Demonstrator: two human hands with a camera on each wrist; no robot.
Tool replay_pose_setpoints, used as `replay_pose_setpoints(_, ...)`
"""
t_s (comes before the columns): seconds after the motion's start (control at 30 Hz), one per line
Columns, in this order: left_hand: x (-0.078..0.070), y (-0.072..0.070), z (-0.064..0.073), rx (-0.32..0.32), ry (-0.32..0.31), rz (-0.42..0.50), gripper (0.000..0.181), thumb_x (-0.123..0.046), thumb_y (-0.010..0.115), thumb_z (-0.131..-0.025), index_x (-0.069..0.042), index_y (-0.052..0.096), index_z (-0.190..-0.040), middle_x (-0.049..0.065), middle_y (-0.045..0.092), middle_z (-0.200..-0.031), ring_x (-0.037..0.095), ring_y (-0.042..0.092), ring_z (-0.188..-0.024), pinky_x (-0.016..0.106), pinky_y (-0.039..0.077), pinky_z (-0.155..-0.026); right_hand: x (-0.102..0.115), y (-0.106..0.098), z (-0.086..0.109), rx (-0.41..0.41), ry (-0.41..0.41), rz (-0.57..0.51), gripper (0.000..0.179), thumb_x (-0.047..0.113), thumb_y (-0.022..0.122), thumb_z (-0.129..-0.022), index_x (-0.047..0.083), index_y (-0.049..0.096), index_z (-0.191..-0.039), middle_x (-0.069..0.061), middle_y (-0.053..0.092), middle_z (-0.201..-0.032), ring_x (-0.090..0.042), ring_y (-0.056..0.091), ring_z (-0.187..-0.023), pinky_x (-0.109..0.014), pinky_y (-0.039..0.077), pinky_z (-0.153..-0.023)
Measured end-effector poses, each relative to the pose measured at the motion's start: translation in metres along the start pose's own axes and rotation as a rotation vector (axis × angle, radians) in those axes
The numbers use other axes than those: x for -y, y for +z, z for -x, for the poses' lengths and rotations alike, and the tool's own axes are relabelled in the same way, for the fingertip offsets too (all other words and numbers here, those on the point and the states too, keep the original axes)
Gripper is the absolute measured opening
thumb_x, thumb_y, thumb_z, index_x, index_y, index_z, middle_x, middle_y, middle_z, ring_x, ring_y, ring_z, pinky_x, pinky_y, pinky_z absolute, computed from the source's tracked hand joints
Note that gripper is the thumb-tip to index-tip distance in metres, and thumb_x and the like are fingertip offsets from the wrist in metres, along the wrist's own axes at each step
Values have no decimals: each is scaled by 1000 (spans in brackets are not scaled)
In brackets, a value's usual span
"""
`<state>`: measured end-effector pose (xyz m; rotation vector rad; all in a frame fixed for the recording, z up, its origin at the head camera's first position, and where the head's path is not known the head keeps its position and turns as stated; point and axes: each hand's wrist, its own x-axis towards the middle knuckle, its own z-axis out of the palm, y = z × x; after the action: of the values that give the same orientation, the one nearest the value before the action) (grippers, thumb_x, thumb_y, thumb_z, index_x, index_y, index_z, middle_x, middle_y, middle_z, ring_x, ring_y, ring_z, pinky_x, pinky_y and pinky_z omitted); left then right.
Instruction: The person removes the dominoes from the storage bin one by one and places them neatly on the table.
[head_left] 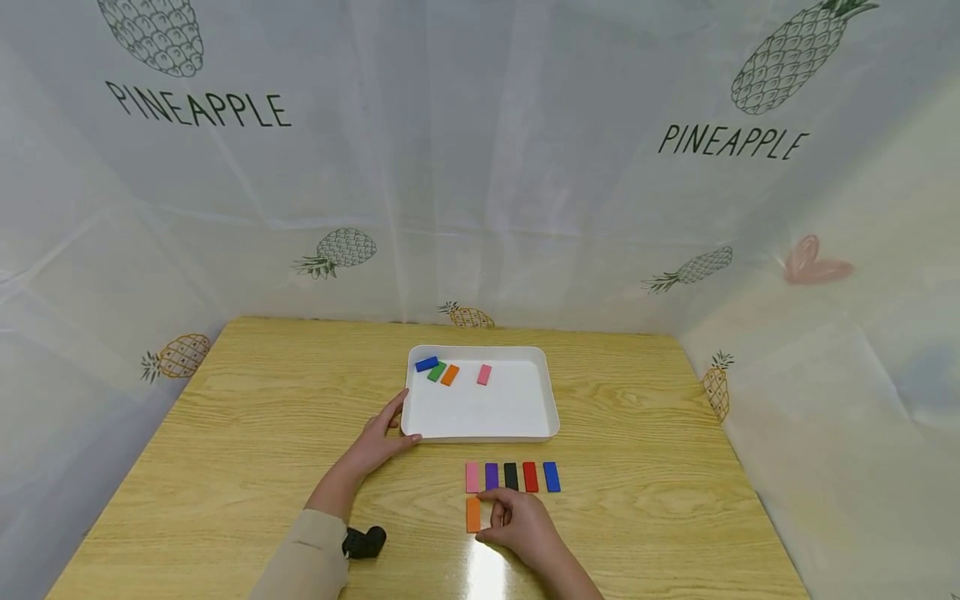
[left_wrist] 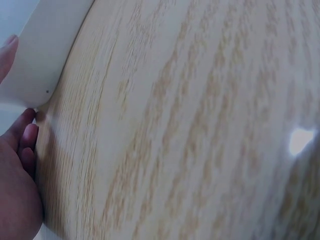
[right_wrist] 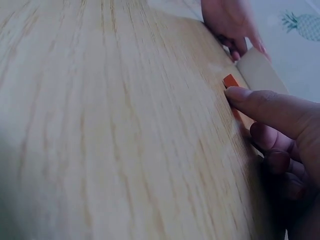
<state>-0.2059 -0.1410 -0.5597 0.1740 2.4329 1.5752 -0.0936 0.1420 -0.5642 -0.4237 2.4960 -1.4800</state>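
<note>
1. Pineapple-printed sheeting [head_left: 465, 192] hangs behind a wood-grain table [head_left: 300, 367], over whose near part the right hand [head_left: 521, 525] works.
2. Its thumb and forefinger pinch an orange block [head_left: 472, 515], one tip at each short end, both close to the right-side corners; how firmly they press, I cannot tell.
3. What matters most is the line-up: the orange block lies flat on the table, just left of that palm, its long axis running away from the person and matching the line between the two tips. Of the two hands, the right is plainly the nearer.
4. Just beyond its far end, across a narrow gap and in line with it, lies a pink block [head_left: 472, 477]. Rightward from there run a purple block [head_left: 492, 476], black block [head_left: 511, 476], red block [head_left: 530, 477] and blue block [head_left: 551, 477], roughly parallel.
5. Farther out stands a white tray [head_left: 480, 437]; the left hand [head_left: 373, 446] touches its near left corner, thumb and forefinger spread and fairly straight.
6. Inside, toward the far wall, lie a loose blue piece [head_left: 427, 364], green piece [head_left: 437, 372], second orange piece [head_left: 450, 376] and, apart, a loose pink piece [head_left: 484, 375].
</note>
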Motion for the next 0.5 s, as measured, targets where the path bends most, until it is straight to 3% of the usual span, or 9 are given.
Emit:
replay_pose_setpoints(0.33,2,-1,-2,7,-12,-8,91,-27,77,-86,-20,21,-157,15,37,-149,30,37,-116,50,31,-95,1,-3,1,31,34,-25,50,9,86,-72,4,68,-119,7,58,-71,-4,50,-59,-24,46,-56)
replay_pose_setpoints(0.5,1,-1,-1,10,-5,-13,90,-24,77,-87,-19,22,-157,15,38,-148,30,37,-115,48,31,-94,5,-14,-4,34,35,-50,46,15,85,-76,5,68,-118,5,60,-73,-6,51,-61,-24,45,-57)
